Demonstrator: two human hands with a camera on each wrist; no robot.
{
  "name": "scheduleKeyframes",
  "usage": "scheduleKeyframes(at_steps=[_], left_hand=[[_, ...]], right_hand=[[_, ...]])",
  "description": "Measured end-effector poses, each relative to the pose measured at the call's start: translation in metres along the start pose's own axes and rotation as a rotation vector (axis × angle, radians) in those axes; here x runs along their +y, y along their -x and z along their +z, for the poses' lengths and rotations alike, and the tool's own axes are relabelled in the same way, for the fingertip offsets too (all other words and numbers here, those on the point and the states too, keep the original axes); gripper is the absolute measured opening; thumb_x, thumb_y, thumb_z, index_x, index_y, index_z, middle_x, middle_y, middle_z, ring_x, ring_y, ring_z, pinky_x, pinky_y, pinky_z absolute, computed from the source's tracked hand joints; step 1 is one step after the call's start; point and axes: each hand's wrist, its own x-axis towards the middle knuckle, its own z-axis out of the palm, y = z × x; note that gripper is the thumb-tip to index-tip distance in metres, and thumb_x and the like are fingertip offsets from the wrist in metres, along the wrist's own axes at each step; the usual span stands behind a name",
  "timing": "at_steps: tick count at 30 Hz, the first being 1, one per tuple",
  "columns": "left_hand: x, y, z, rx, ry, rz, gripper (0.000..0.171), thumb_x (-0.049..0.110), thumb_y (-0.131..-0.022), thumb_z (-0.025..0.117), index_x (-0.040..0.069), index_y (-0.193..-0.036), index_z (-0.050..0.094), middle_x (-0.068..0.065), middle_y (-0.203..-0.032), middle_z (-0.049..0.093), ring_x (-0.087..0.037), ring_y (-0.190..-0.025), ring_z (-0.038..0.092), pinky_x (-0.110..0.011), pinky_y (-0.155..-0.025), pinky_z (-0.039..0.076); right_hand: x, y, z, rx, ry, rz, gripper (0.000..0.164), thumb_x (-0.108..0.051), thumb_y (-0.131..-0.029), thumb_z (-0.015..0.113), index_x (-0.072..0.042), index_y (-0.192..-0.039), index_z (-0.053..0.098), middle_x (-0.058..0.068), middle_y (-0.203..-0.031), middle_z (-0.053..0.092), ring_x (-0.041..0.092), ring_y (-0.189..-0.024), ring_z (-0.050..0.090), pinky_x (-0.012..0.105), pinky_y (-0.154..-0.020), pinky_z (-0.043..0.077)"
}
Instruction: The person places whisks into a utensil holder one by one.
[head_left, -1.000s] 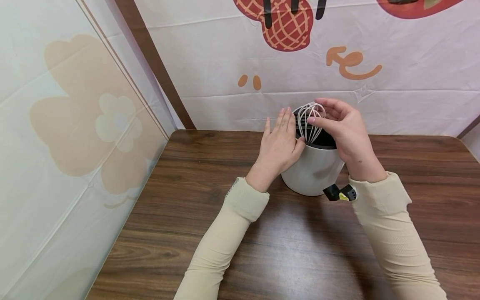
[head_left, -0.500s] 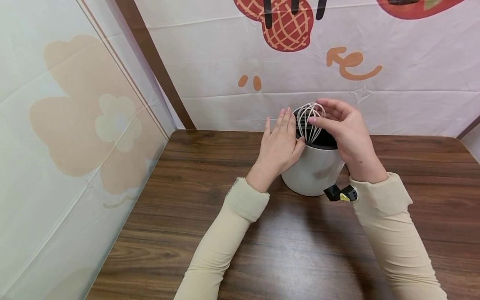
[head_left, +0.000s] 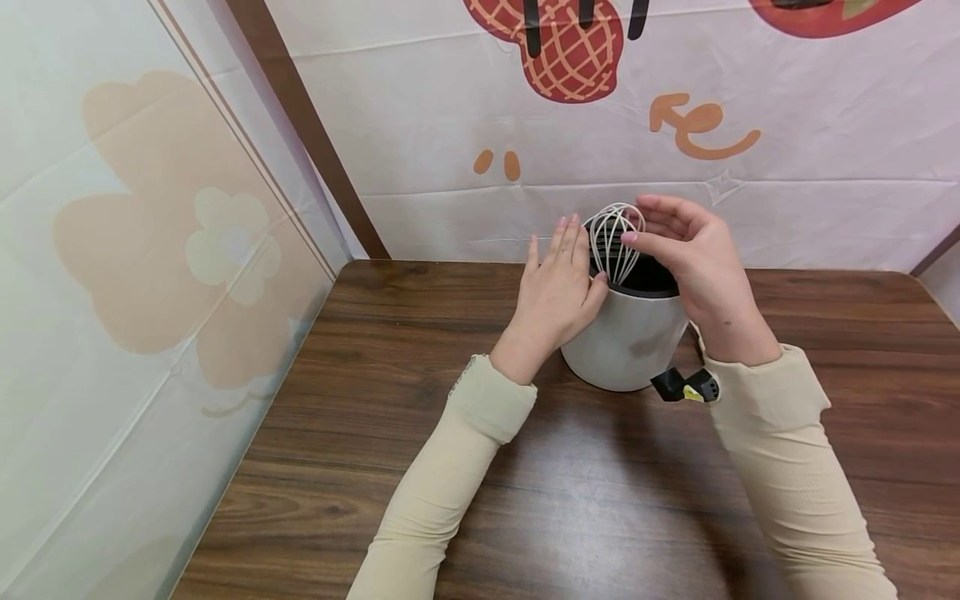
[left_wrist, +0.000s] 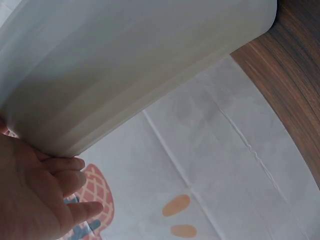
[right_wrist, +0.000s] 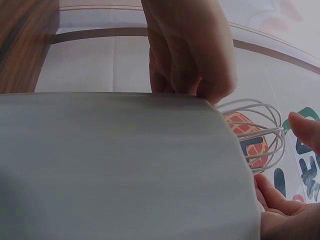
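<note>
Left of the pot, over the brown table (head_left: 360,383), my left forearm slanted up and inward, and my left hand (head_left: 557,296) lay against the left side of the pale pot (head_left: 622,342). A light, flat press seemed best there, enough to steady the wall without tipping it. Its fingers ran nearly straight and pointed away from me, the middle ones close together and the little one spread off by itself, while the thumb sat by the dark rim (head_left: 645,293). Just beside that thumb, in the left part of the pot's mouth, the whisk (head_left: 617,271) stood with its wire loops above the rim (its lower end was hidden inside, so I couldn't tell what it rested on). Those loops looked springy to me, so I reckoned soft fingertips would do better than a squeeze, with care not to snag a wire. Farther right, my right hand (head_left: 693,262) arched over the pot's right edge, thumb nearer me and gently curved fingers beyond, a gap between them; the thumb's tip was right by the wires, though whether it touched I couldn't tell.
</note>
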Motion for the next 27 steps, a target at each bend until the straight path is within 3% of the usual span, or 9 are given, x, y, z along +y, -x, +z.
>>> scheduleKeyframes(at_steps=[10, 16, 23, 27], left_hand=[[0.000, 0.000, 0.000, 0.006, 0.007, 0.000, 0.064, 0.040, -0.099, 0.031, 0.002, -0.150, 0.021, -0.008, -0.157, 0.012, -0.018, -0.144, 0.003, -0.048, -0.113, 0.002], [0.000, 0.000, 0.001, 0.013, 0.012, 0.001, 0.064, 0.040, -0.099, 0.033, 0.002, -0.149, 0.021, -0.007, -0.157, 0.013, -0.018, -0.144, 0.004, -0.048, -0.114, 0.003], [0.000, 0.001, 0.002, 0.012, 0.002, 0.001, 0.064, 0.040, -0.099, 0.031, 0.003, -0.150, 0.021, -0.007, -0.157, 0.012, -0.017, -0.144, 0.004, -0.047, -0.114, 0.003], [0.000, 0.001, 0.001, 0.014, 0.004, 0.003, 0.063, 0.040, -0.099, 0.030, 0.002, -0.150, 0.021, -0.007, -0.157, 0.011, -0.017, -0.144, 0.003, -0.047, -0.114, 0.002]], right_hand=[[0.000, 0.001, -0.006, 0.002, -0.045, -0.019, 0.030, 0.014, -0.078, 0.066, -0.005, -0.101, 0.069, 0.005, -0.097, 0.067, 0.015, -0.093, 0.063, 0.019, -0.081, 0.049], [-0.002, 0.005, -0.012, -0.023, -0.144, -0.010, 0.029, 0.013, -0.079, 0.066, -0.001, -0.104, 0.068, 0.010, -0.098, 0.069, 0.018, -0.096, 0.064, 0.021, -0.079, 0.051], [-0.002, 0.012, -0.021, 0.034, -0.153, -0.013, 0.029, 0.011, -0.080, 0.067, 0.001, -0.107, 0.067, 0.012, -0.101, 0.069, 0.020, -0.099, 0.064, 0.022, -0.082, 0.050], [0.000, 0.017, -0.026, 0.068, -0.218, -0.023, 0.029, 0.013, -0.079, 0.067, 0.004, -0.107, 0.066, 0.014, -0.101, 0.068, 0.022, -0.100, 0.064, 0.024, -0.083, 0.050]])
